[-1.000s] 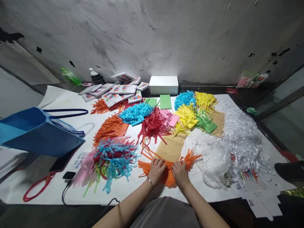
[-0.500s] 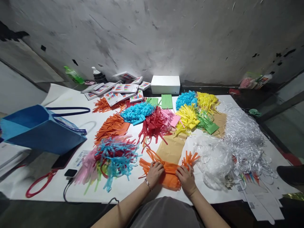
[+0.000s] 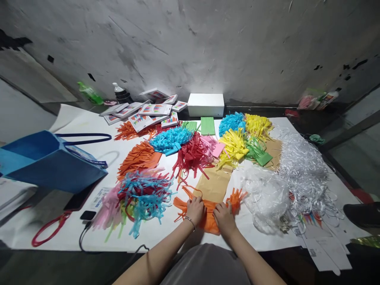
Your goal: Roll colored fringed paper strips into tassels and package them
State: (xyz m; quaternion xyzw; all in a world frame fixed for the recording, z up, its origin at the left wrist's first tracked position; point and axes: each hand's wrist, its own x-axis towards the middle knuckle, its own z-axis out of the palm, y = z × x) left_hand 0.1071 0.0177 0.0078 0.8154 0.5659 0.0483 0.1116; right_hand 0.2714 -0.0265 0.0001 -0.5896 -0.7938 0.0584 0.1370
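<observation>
Orange tissue (image 3: 210, 226) is right in front of me near the table's close edge, lying on white paper (image 3: 162, 237) with its fringed ends fanned out to both sides. My left hand (image 3: 196, 209) is on it left of the middle, fingers bent and close together, bracelet (image 3: 190, 222) on that wrist. My right hand (image 3: 224, 217) is on it just across from that, fingers a bit more stretched out. Can't tell if either one's actually pinching the stuff or only pressing down. Right past the tissue there's a brown sheet (image 3: 214, 184), then a red bundle (image 3: 192, 156) beyond that. Off to my left is a mixed pile (image 3: 145, 194), with a blue bag (image 3: 56, 166) farther out. On my right, clear plastic (image 3: 265, 200), then white string (image 3: 303, 166). A white box (image 3: 206, 105) sits at the back by the wall (image 3: 208, 47).
</observation>
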